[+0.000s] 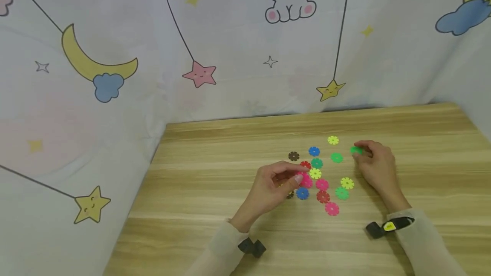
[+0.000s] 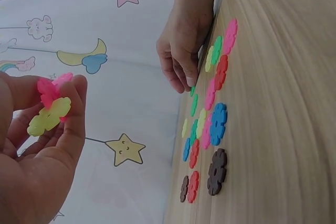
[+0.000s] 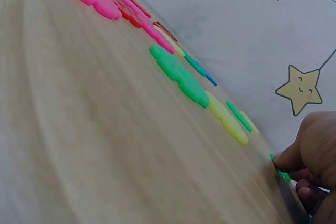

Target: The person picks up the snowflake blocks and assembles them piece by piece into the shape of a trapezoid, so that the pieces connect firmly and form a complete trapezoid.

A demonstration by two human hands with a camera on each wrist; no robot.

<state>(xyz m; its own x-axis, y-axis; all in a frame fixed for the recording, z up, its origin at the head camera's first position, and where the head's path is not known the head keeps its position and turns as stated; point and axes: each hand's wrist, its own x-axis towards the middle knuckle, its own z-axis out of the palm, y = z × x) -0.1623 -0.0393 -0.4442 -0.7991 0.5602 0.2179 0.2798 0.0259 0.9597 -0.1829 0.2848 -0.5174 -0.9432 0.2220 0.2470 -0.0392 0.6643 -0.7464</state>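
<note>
My left hand (image 1: 273, 185) is raised over the left side of the scattered discs. Between its thumb and fingers it pinches pink notched snowflake discs (image 2: 48, 93) joined to a yellow disc (image 2: 50, 117); how many pink ones, the fingers partly hide. At the far right of the scatter, my right hand (image 1: 377, 165) pinches the edge of a green disc (image 1: 356, 150) at the tabletop. In the right wrist view only a strip of that disc shows beneath the fingertips.
Loose discs lie flat between the hands, among them a blue disc (image 1: 314, 151), a brown disc (image 1: 293, 156), a red disc (image 1: 323, 196) and a pink disc (image 1: 332, 208). The wooden table (image 1: 192, 173) meets a patterned curtain (image 1: 238, 41) at its back edge.
</note>
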